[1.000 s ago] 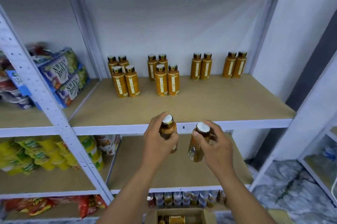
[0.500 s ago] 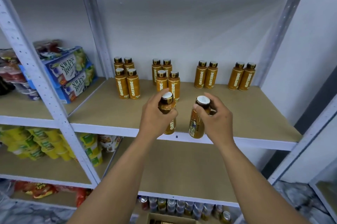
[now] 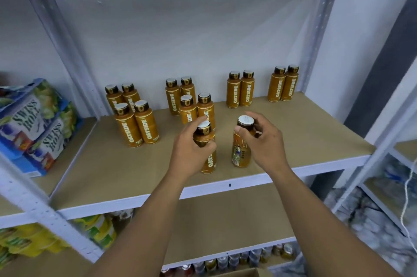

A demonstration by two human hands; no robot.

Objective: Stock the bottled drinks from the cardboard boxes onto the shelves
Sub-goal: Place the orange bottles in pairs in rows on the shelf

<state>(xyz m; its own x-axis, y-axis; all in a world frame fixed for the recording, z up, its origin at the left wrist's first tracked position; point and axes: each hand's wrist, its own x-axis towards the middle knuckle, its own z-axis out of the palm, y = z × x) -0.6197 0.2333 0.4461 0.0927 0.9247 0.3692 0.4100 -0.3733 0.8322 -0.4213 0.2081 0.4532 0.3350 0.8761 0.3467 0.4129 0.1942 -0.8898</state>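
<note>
Left hand (image 3: 189,149) grips left bottle (image 3: 211,161), right hand (image 3: 265,141) right bottle (image 3: 241,152); both raised from below shelf (image 3: 112,163) onto its front. Set-down likely next.

This looks like a small shop or its stockroom. White slotted-steel racks (image 3: 321,28) with board shelves (image 3: 112,163) stand against a plain white wall. Identical Oatside bottles (image 3: 233,90) stand in paired rows at the far side of the middle shelf. Stacked Swiss Roll cartons (image 3: 29,123) fill the left bay, with yellow snack packets (image 3: 27,240) below. Rows of cans (image 3: 234,262) sit lowest, behind an open cardboard box (image 3: 243,273).
</note>
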